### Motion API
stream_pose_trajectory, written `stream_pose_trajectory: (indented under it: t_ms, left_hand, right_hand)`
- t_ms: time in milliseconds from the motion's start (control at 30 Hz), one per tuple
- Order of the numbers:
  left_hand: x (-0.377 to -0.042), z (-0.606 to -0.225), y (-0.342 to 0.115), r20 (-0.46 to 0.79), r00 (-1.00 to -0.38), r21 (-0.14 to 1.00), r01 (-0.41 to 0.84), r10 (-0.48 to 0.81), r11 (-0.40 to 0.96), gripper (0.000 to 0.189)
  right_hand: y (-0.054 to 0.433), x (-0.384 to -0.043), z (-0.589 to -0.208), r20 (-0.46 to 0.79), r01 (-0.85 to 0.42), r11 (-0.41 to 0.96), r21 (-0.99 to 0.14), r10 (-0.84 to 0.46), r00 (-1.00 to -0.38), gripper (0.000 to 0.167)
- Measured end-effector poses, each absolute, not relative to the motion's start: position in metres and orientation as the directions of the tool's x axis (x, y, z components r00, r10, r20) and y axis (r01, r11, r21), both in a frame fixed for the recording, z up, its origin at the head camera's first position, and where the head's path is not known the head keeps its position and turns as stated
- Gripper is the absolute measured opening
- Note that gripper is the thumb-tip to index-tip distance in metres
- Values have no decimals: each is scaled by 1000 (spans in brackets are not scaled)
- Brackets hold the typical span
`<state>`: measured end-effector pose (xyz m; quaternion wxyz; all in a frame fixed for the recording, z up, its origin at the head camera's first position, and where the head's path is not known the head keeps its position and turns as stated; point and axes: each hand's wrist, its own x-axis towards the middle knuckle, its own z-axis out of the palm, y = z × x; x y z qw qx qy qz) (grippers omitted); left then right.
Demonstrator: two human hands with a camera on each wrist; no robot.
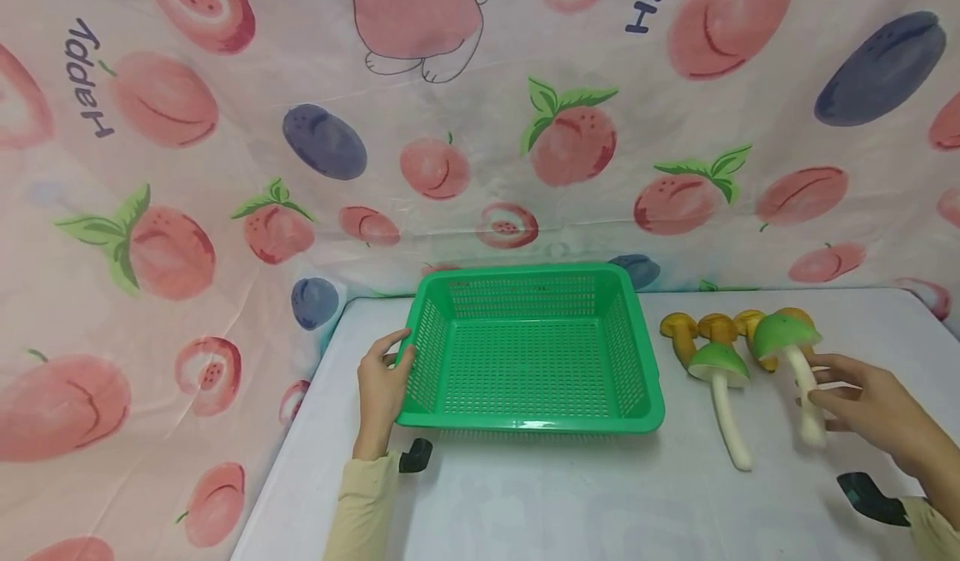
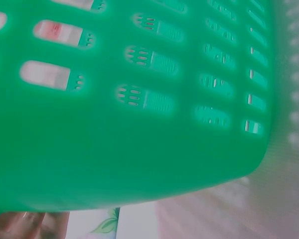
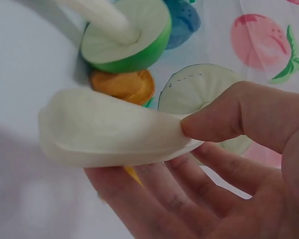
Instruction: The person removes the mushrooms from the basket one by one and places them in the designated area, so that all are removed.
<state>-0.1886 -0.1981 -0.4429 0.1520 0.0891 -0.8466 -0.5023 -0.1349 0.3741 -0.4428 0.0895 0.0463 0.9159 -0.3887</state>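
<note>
My left hand [image 1: 382, 390] grips the left rim of a green plastic basket [image 1: 532, 424], thumb and fingers at its edge. In the left wrist view the slotted wall of the basket [image 2: 114, 149] fills most of the picture, and a few fingers [image 2: 27, 224] show below it. By its thick white stem, my right hand [image 1: 862, 394] holds a toy mushroom with a green cap [image 1: 783, 333]. The right wrist view has the thumb on one side of that stem [image 3: 104, 129] and the fingers along the other. Another green-capped mushroom [image 1: 720, 365] lies to its left.
Several yellow-brown mushrooms [image 1: 680, 332] sit in a row behind the green-capped ones, right of the basket. A white cloth covers the table [image 1: 555, 503]. Behind and to the left hangs a fruit-printed curtain [image 1: 465, 111].
</note>
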Motion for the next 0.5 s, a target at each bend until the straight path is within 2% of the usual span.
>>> stream_pose_trajectory:
  t_ms: [500]
  left_hand:
    - [-189, -446, -197, 160, -941, 882, 0, -299, 472, 30]
  right_hand:
    - [392, -130, -464, -324, 259, 708, -656, 45, -945, 63]
